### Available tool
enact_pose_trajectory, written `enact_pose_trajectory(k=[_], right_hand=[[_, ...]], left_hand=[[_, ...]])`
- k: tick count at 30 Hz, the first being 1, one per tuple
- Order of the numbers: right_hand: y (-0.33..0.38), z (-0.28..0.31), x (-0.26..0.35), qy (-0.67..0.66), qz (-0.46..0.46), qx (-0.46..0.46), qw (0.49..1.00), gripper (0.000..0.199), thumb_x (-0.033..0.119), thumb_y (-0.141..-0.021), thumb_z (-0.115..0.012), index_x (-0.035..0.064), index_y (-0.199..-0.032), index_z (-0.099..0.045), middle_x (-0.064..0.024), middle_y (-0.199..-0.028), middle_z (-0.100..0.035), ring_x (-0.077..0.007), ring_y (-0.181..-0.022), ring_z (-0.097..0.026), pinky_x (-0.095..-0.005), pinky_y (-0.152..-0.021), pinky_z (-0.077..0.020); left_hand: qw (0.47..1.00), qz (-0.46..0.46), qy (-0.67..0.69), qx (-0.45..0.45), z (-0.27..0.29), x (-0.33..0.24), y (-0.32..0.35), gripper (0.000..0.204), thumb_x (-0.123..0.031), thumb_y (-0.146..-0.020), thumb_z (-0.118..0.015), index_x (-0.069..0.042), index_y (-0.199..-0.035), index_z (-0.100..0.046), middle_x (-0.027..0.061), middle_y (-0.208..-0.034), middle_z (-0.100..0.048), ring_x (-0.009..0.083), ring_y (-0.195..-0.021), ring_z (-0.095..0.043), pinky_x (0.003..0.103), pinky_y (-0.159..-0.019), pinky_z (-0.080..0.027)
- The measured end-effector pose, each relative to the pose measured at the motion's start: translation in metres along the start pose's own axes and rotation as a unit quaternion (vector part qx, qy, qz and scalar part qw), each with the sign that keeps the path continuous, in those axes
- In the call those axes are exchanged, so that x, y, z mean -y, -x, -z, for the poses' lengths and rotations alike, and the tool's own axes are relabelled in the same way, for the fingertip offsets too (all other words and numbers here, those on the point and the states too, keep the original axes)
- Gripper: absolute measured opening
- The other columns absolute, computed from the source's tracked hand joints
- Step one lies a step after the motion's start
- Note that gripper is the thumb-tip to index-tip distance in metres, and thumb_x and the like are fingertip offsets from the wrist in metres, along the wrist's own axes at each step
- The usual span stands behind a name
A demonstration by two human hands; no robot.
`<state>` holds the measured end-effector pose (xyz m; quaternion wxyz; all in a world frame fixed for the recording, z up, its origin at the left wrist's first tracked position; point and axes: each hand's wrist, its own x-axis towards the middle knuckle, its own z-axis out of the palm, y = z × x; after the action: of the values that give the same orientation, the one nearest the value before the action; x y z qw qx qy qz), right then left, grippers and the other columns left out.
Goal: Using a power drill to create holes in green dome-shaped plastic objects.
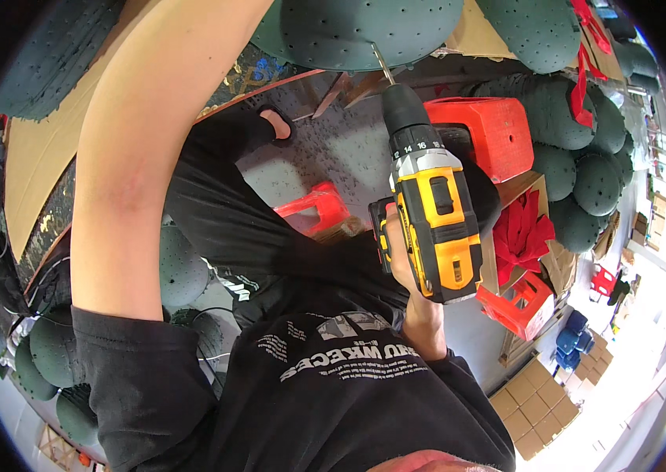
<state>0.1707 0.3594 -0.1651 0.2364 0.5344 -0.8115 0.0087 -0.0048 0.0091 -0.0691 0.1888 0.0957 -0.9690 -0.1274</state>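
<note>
My right hand (401,256) is wrapped round the grip of a yellow and black cordless drill (438,224), which points away from me. The long thin drill bit (382,63) reaches the near edge of a dark green domed shell (349,30) dotted with small holes. Whether its tip is inside a hole or only touching the surface I cannot tell. My left forearm (132,165) stretches up past the shell's left side, and the hand itself is beyond the top edge of the picture.
Similar shells lie at the upper right (530,31), with stacks of them (597,181) beyond. Red plastic stools (498,130) stand on the right beside a box of red cloth (520,232). A cardboard-topped table edge (42,173) runs along the left. Dark shavings litter the floor (294,157).
</note>
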Motion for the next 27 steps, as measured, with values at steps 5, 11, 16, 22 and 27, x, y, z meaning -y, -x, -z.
enact_pose_trajectory(k=[5, 11, 16, 22, 27], right_hand=[[-0.004, -0.009, -0.001, -0.191, -0.093, 0.005, 0.977, 0.023, 0.006, -0.080, -0.074, 0.0083, -0.102, -0.066, -0.0051, -0.091, -0.071, -0.0156, -0.079, -0.069, -0.0278, -0.070, -0.0543], [-0.030, -0.041, -0.009, -0.388, -0.174, -0.019, 0.905, 0.046, 0.007, -0.071, -0.080, 0.0011, -0.112, -0.059, -0.0104, -0.091, -0.071, -0.0183, -0.074, -0.072, -0.0277, -0.066, -0.0540], [-0.051, -0.035, -0.005, -0.429, -0.187, -0.082, 0.880, 0.031, 0.007, -0.073, -0.077, 0.0049, -0.103, -0.069, -0.0083, -0.093, -0.069, -0.0275, -0.081, -0.071, -0.0351, -0.071, -0.0553], [-0.048, -0.020, -0.003, -0.396, -0.150, -0.150, 0.893, 0.032, 0.005, -0.073, -0.079, 0.0025, -0.103, -0.068, -0.0093, -0.088, -0.064, -0.0246, -0.073, -0.070, -0.0309, -0.065, -0.0546], [-0.025, -0.025, -0.008, -0.396, -0.169, -0.104, 0.897, 0.043, 0.008, -0.069, -0.081, -0.0007, -0.107, -0.062, -0.0116, -0.089, -0.067, -0.0266, -0.074, -0.071, -0.0296, -0.065, -0.0538]], left_hand=[[1.000, -0.019, 0.014, -0.011, -0.001, 0.000, -0.003, 0.043, -0.036, -0.094, -0.047, -0.001, -0.114, -0.063, 0.0214, -0.123, -0.065, 0.0364, -0.117, -0.061, 0.047, -0.098, -0.047], [0.999, -0.031, -0.013, -0.011, 0.001, -0.007, -0.001, 0.041, -0.036, -0.094, -0.047, -0.003, -0.112, -0.064, 0.0210, -0.122, -0.065, 0.0362, -0.115, -0.061, 0.047, -0.097, -0.047], [0.999, -0.015, -0.010, -0.028, 0.006, -0.004, 0.000, 0.040, -0.035, -0.094, -0.048, -0.003, -0.110, -0.065, 0.0221, -0.114, -0.068, 0.0384, -0.109, -0.063, 0.048, -0.093, -0.049], [1.000, 0.002, 0.010, -0.012, 0.012, -0.014, 0.012, 0.038, -0.032, -0.093, -0.049, -0.002, -0.108, -0.067, 0.0238, -0.111, -0.068, 0.0409, -0.106, -0.064, 0.049, -0.091, -0.049], [1.000, 0.002, -0.005, -0.025, 0.000, -0.012, -0.003, 0.038, -0.032, -0.093, -0.049, -0.002, -0.106, -0.067, 0.0234, -0.109, -0.069, 0.0401, -0.105, -0.065, 0.048, -0.090, -0.049]])
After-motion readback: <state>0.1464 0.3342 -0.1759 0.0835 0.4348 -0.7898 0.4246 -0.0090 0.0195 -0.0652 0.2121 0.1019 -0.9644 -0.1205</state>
